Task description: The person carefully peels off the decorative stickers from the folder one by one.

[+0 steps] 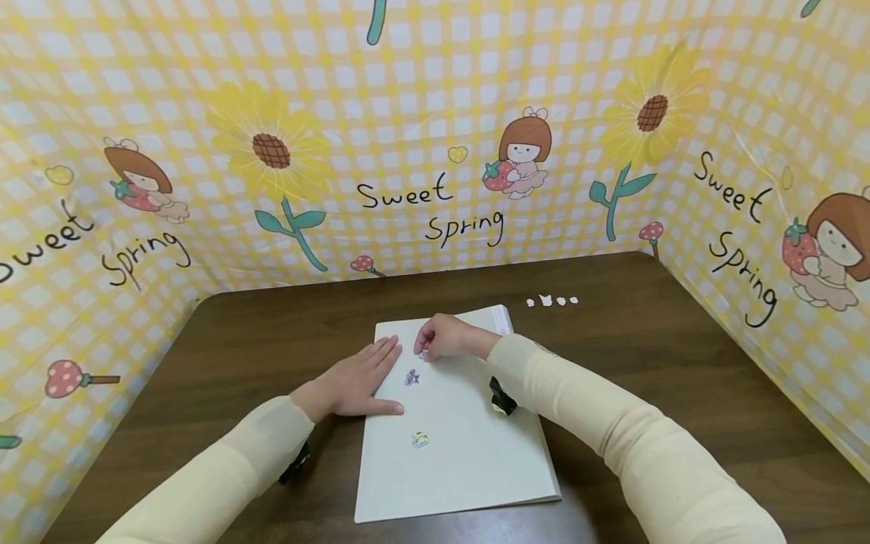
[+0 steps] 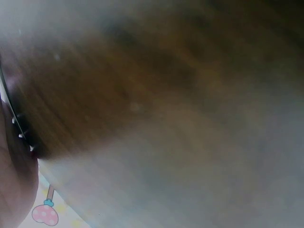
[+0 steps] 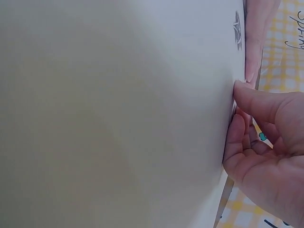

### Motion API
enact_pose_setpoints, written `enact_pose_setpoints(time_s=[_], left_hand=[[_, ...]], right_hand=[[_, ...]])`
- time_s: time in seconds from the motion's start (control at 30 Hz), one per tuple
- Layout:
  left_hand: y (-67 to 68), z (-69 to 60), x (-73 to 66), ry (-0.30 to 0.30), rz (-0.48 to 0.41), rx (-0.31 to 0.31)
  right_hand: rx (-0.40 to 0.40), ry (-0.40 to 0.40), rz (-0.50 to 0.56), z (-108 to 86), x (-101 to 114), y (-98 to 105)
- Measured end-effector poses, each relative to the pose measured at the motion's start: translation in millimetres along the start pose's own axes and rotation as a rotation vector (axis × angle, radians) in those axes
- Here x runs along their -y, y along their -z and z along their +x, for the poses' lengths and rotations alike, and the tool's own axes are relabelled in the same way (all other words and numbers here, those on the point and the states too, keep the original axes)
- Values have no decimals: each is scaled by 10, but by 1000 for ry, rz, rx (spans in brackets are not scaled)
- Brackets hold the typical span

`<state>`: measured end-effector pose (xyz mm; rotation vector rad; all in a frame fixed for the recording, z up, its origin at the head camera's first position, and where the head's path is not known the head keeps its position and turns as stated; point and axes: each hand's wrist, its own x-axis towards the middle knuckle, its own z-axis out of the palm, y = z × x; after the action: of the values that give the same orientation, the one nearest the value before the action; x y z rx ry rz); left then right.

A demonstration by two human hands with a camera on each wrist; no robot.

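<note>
A thin white folder or album [image 1: 469, 461] lies on the table. My left hand [image 1: 356, 384] rests flat on its left edge, fingers straight and thumb spread. Close to the folder's top, my right hand [image 1: 445, 337] pinches a small pale sticker [image 1: 424, 353] down at the surface; the fingers hide most of it. Just below is a purple sticker [image 1: 411, 377], and farther down sits a yellow and white one [image 1: 420, 439]. In the right wrist view, the thumb and curled fingers [image 3: 236, 130] touch the white cover. The left wrist view is mostly blurred.
Several small white paper pieces [image 1: 546, 301] lie in a row on the dark wooden table [image 1: 632, 332], beyond the folder's top right corner. A yellow checked cloth [image 1: 408, 98] stands as a wall around the back and sides.
</note>
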<state>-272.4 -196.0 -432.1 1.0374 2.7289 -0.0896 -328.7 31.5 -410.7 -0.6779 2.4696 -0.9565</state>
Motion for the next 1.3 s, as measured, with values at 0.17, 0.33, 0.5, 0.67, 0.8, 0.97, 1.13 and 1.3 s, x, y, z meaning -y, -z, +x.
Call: enact_pose_setpoints(time_s=[0.17,0.33,0.5,0.67,0.8,0.97,1.13,1.3], left_hand=[[-11,-9,3,4,-6,0],[-27,-5,8,-1,1,-8],[-25,-9,5,-7,-3,-12],[-28,-9,6,-6,-2,-12],[-37,-6,13,-10,1,-17],[-31,-3,16,-11,4,-22],[-16,-5,13,-8,2,-16],[-3,-11,6,-10,3,-17]], right_hand=[[-21,18,-2,8,-5,-30],[-41,18,21,7,-9,-53],[-48,32,29,-5,6,-59],[-48,51,19,-16,15,-61],[-52,84,-1,-22,24,-59],[-65,102,-13,-30,31,-53],[-62,102,-10,-30,28,-50],[-70,115,-34,-24,25,-57]])
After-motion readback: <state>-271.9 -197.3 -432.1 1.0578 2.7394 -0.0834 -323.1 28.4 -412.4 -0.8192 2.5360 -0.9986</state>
